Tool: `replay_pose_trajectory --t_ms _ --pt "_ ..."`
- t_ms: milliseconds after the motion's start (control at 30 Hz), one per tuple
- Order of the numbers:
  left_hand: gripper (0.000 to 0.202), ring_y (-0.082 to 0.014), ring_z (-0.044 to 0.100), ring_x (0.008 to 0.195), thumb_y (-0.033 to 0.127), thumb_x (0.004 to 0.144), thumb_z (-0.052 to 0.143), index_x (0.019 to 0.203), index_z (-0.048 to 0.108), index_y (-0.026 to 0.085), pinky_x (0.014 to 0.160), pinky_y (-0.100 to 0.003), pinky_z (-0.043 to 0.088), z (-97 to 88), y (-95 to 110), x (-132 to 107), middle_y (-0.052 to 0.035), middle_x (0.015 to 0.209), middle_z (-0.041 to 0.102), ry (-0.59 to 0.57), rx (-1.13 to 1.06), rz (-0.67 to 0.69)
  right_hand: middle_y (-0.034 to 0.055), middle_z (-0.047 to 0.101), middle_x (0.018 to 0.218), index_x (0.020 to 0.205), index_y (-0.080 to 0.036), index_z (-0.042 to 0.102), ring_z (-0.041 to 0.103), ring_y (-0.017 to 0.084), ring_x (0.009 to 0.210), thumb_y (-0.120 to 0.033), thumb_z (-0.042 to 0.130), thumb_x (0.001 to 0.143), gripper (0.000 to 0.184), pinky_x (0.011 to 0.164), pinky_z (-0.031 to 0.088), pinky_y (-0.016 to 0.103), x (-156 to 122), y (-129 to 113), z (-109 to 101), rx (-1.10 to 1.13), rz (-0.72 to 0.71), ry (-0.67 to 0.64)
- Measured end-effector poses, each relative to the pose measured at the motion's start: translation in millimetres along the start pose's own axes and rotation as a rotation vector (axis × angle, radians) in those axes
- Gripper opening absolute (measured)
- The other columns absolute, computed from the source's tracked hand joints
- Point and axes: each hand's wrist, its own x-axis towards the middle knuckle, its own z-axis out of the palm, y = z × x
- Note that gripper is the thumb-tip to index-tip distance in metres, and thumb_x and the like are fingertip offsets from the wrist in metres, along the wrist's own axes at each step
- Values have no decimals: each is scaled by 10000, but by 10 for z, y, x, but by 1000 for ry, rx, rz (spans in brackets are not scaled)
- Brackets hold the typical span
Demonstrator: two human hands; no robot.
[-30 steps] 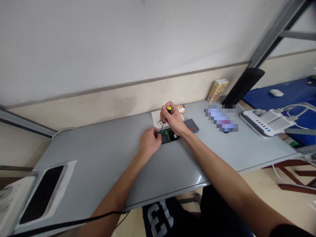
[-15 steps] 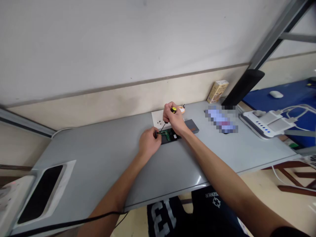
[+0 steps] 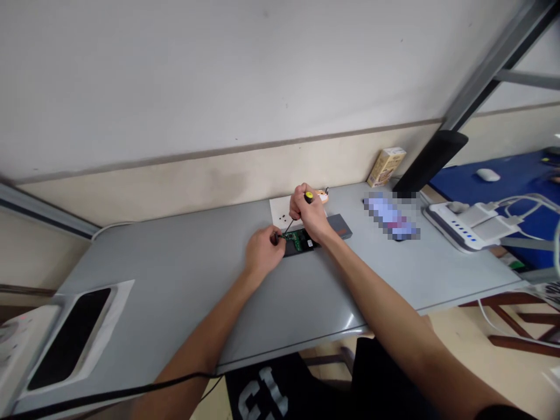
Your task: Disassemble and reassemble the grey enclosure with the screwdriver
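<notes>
My right hand [image 3: 308, 214] is closed around the black and yellow handle of a screwdriver [image 3: 309, 198]. Its thin shaft slants down to the left, with the tip at a green circuit board [image 3: 290, 240]. The board sits in an open dark casing [image 3: 292, 251] that lies on the table. At the casing's left end, my left hand [image 3: 263, 252] is closed, pinching a small black part [image 3: 275, 238] beside the board. Fingers hide much of that part. Behind the casing, a white sheet [image 3: 278, 209] carries several tiny dark pieces, which look like screws.
A dark grey flat piece [image 3: 340, 226] lies right of the casing. Beyond it are a blurred-out phone [image 3: 391, 217], a carton [image 3: 385, 167], a black cylinder [image 3: 431, 163] and a white power strip [image 3: 464, 227]. A black-screened device [image 3: 72, 338] lies at the left; a black cable [image 3: 175, 382] crosses the front.
The camera view has shifted slightly and my legs have moved below the table. Both hands keep nearly the same place, with the screwdriver tip still at the board.
</notes>
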Motion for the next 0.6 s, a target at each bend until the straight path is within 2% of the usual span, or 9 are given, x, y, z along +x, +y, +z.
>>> replay_pose_trajectory --t_ms 100,167,233,300,400,467,533,600 --pt "122 -197 623 793 196 848 611 940 675 244 718 -309 459 2 4 0 -21 828 679 -2 -8 -1 -42 440 700 906 -259 531 440 115 573 -681 579 893 424 551 420 266 0 -44 -8 57 46 -47" --pt "125 -195 620 784 195 846 609 939 674 246 714 -307 456 2 11 -1 -18 817 675 -2 -6 3 -20 510 797 949 -256 574 532 122 665 -633 632 877 389 632 478 276 0 -65 -34 82 65 -80" --pt "126 -193 615 774 192 841 604 934 670 246 702 -305 448 3 15 -1 -15 803 668 2 2 11 -15 548 863 911 -249 559 582 121 726 -577 730 827 380 678 497 275 -2 -65 -55 64 55 -85" --pt "121 -192 614 771 192 840 601 927 666 245 698 -306 446 3 15 -1 -12 802 666 7 4 19 -32 550 821 861 -249 491 570 109 667 -565 778 794 432 639 479 267 -5 -46 -59 5 27 -57" --pt "120 -198 626 793 200 845 599 928 672 247 715 -309 458 1 10 -2 -12 810 668 6 9 23 -81 462 670 857 -265 410 456 89 526 -628 737 807 492 540 404 248 -9 -6 -44 -119 -43 1" --pt "143 -204 635 818 201 849 596 953 681 251 733 -312 469 -2 9 -6 -17 825 675 7 16 19 -80 434 651 925 -270 462 452 99 543 -680 630 866 447 547 403 248 -11 21 -38 -187 -97 -5" --pt "165 -208 640 839 196 853 589 975 686 253 752 -314 477 -2 14 -10 -22 848 683 7 23 26 -53 475 695 1039 -272 545 508 119 624 -692 549 911 439 592 435 259 -9 44 -38 -260 -133 -41" --pt "168 -212 641 851 190 858 582 974 686 252 770 -318 482 1 24 -14 -25 862 687 10 33 48 -26 533 762 1111 -271 588 563 136 714 -663 563 921 436 643 464 272 -4 49 -36 -325 -159 -63"
